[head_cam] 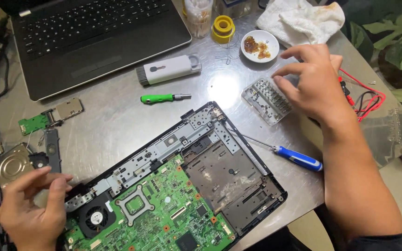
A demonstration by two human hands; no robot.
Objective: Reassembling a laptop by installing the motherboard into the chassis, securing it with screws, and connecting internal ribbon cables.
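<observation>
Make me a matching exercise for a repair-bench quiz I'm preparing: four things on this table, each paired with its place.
Things:
1. green-handled screwdriver
2. blue-handled screwdriver
3. clear bit case
4. small white dish

Places:
A. under the right hand fingertips
B. beside the white cloth
C. below the grey-and-white tool
D. right of the opened laptop base

Pairs: 1-C, 2-D, 3-A, 4-B

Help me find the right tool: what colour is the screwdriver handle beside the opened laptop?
Blue with white, on the screwdriver; head view.
</observation>
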